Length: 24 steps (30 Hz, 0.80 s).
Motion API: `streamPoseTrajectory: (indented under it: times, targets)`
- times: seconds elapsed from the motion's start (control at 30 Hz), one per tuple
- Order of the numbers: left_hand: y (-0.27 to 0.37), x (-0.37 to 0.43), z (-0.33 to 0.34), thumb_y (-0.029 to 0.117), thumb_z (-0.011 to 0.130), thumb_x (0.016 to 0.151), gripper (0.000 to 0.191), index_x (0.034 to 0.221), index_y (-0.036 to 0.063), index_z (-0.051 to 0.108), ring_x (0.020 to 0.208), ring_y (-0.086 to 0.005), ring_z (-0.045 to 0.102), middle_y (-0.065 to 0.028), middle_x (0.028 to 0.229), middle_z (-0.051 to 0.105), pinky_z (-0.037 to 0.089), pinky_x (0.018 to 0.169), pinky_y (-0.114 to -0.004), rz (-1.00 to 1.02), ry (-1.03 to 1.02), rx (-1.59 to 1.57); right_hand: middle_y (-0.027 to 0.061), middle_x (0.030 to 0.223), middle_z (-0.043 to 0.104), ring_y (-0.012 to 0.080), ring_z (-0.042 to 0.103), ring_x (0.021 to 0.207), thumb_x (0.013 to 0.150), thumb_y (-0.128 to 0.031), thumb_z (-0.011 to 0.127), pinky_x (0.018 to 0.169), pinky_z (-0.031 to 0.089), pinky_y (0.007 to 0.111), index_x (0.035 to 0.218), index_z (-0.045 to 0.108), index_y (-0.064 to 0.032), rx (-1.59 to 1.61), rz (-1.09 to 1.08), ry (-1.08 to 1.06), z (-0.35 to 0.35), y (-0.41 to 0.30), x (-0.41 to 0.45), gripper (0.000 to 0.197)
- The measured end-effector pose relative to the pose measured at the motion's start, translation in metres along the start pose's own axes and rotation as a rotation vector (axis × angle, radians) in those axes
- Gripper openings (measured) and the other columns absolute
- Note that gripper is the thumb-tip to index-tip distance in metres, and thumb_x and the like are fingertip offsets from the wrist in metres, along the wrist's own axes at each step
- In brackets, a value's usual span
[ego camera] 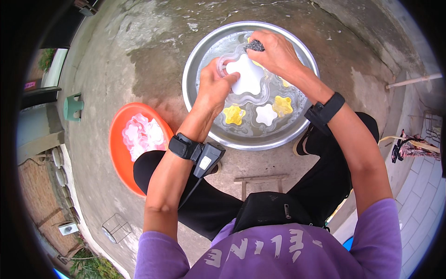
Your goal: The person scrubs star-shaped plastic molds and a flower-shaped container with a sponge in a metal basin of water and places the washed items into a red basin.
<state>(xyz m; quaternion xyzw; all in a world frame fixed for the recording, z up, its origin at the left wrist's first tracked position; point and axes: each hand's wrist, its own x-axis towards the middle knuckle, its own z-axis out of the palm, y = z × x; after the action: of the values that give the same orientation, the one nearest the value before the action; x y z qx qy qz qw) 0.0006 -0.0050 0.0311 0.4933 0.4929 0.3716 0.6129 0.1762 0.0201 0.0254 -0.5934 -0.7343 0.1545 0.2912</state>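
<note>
A clear plastic piece with a scalloped rim and a white star-shaped middle [246, 75] is gripped at its left side by my left hand [216, 82], the thumb lying on the white part. Pinched in my right hand [275, 50] is a dark grey scouring pad [254, 45], close to the piece's upper rim. Both hands are over a wide metal basin [244, 142] of soapy-looking water. Lower in the basin lie similar clear pieces with a yellow star centre [234, 115], a white star centre [267, 114] and another yellow star centre [282, 106]. More yellow parts show partly behind my right hand.
An orange plastic basin [118, 153] with several clear and white scalloped pieces [144, 134] stands left, beside my knee. A low wooden stool [261, 179] is between my legs. Farther left are a green plastic stool [73, 107] and a wire frame [116, 228] on the concrete floor.
</note>
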Motion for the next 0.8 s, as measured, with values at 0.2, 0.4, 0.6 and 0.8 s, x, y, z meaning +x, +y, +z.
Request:
streamPoseTrajectory:
  times: [0.2,0.4,0.6,0.8]
  targets:
    - [-0.008,0.005,-0.001,-0.005,0.057,0.077,0.027,0.104,-0.0001,0.054,0.065,-0.0097,0.055,-0.0042,0.080,0.057,0.044,0.054,-0.022,-0.073,-0.046,-0.123,0.0143,0.085,0.059,0.0333,0.059,0.081,0.072,-0.024,0.062,0.072,0.047,0.042,0.090,0.060,-0.0026,0.144,-0.113,0.054,0.008,-0.010,-0.006,0.028]
    - [-0.004,0.005,-0.003,-0.008,0.055,0.077,0.030,0.106,-0.0013,0.054,0.073,-0.0136,0.058,-0.0070,0.086,0.059,0.049,0.063,-0.025,0.039,0.093,-0.021,0.0133,0.084,0.060,0.0301,0.058,0.080,0.072,-0.024,0.063,0.067,0.047,0.038,0.087,0.061,-0.0049,0.062,-0.114,0.075,0.012,0.004,0.002,0.024]
    - [0.010,0.007,-0.019,-0.006,0.053,0.081,0.039,0.119,0.0015,0.046,0.077,-0.0130,0.057,-0.0075,0.094,0.054,0.049,0.061,-0.026,0.018,0.152,-0.167,0.0083,0.074,0.061,0.0122,0.056,0.061,0.074,-0.023,0.066,0.054,0.044,0.028,0.089,0.062,0.0012,0.548,0.267,0.047,-0.006,0.008,0.005,0.029]
    - [0.003,0.010,-0.017,-0.005,0.052,0.083,0.041,0.121,0.0028,0.042,0.087,-0.0170,0.058,-0.0101,0.103,0.053,0.052,0.071,-0.032,0.082,0.156,-0.287,0.0054,0.075,0.060,0.0114,0.056,0.061,0.080,-0.024,0.064,0.048,0.045,0.026,0.098,0.058,0.0008,0.918,0.515,-0.035,-0.006,0.001,0.010,0.031]
